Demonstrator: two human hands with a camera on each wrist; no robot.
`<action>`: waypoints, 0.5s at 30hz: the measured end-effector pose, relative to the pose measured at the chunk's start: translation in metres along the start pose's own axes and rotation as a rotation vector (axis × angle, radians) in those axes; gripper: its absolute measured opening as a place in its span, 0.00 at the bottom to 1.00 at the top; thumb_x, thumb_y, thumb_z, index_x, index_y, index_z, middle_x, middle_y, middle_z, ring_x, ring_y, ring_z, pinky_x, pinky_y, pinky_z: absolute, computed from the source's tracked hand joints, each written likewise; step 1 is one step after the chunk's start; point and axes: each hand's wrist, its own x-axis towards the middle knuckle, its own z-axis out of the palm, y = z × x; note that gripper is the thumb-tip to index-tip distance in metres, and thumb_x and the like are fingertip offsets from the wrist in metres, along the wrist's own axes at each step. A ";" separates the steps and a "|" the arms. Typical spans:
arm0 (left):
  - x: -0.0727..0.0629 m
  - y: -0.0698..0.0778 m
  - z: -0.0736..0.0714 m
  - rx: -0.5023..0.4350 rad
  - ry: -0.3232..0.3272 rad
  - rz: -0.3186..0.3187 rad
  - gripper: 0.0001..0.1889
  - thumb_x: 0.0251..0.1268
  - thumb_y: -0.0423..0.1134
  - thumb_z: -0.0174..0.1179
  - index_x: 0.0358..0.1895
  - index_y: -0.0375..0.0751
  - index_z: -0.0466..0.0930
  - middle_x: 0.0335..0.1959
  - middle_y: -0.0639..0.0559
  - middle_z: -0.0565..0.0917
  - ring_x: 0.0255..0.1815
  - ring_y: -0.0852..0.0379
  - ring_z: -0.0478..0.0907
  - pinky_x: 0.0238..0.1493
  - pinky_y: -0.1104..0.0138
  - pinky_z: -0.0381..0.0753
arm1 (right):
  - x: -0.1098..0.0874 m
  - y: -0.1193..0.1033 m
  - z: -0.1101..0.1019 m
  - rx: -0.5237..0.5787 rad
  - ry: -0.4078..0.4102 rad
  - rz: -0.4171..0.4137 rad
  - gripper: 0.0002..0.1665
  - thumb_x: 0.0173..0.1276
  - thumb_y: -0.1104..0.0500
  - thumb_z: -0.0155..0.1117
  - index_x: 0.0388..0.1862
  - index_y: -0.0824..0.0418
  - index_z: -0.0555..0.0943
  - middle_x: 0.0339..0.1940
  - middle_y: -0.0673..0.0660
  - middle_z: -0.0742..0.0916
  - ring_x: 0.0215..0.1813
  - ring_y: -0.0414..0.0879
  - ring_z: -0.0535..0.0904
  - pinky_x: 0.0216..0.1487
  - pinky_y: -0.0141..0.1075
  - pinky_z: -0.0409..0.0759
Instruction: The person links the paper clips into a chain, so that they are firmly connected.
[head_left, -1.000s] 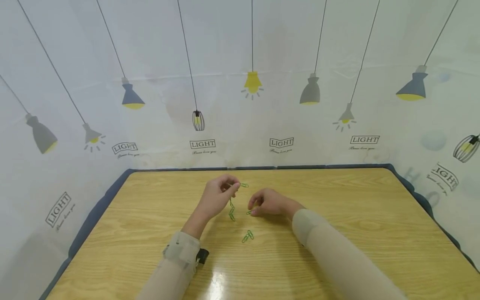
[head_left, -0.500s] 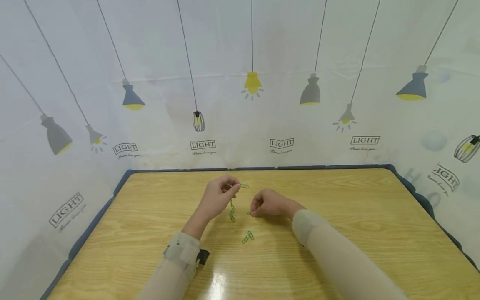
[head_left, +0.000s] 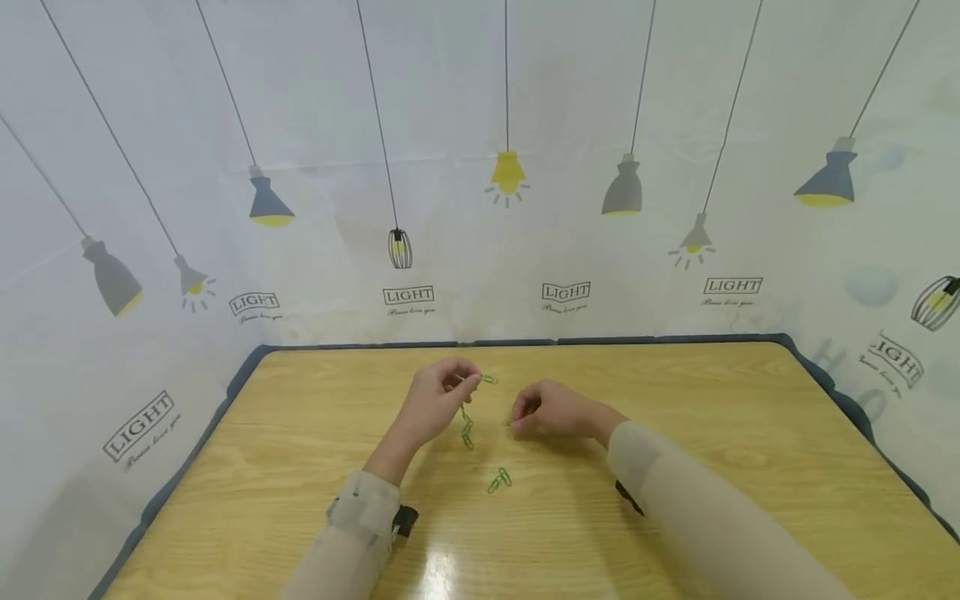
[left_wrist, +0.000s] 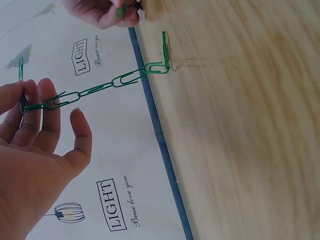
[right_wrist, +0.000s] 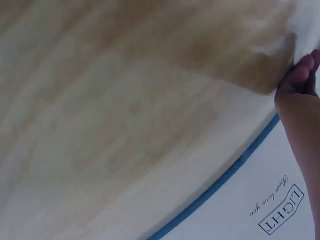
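Cloth of a plain beige sleeve [head_left: 337,546] leads up to the left hand [head_left: 429,404], raised over the far half of a glossy, yellow-brown, wood-grained table [head_left: 300,450], left of its middle. Thumb and fingertips pinch a chain of slim green wire paper clips [head_left: 467,432] close to its upper end, a hold that seems to let the links dangle without tangling. The chain drops toward the table; whether its lowest clip touches the surface is hard to tell. One green end clip [head_left: 489,379] juts from the fingertips toward the table's right edge, probably so its loop is clear of the grip. Farther from the table's far edge than the chain, two loose green wire clips [head_left: 495,483] lie at a slant to each other, meeting or nearly so; they look set within easy reach of both sides. Next, a single green wire clip [head_left: 508,423] is pinched by the right hand [head_left: 555,408], low over the table, its tip showing toward the chain. Another beige sleeve [head_left: 712,508] follows, smooth-looking, slanting off toward the table's near right corner.
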 end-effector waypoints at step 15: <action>0.000 -0.002 0.000 -0.001 0.011 0.000 0.07 0.80 0.40 0.62 0.50 0.42 0.87 0.45 0.38 0.88 0.37 0.58 0.84 0.37 0.66 0.82 | -0.009 -0.038 -0.028 0.155 0.170 -0.113 0.16 0.84 0.60 0.58 0.64 0.59 0.83 0.56 0.60 0.86 0.61 0.58 0.82 0.68 0.60 0.81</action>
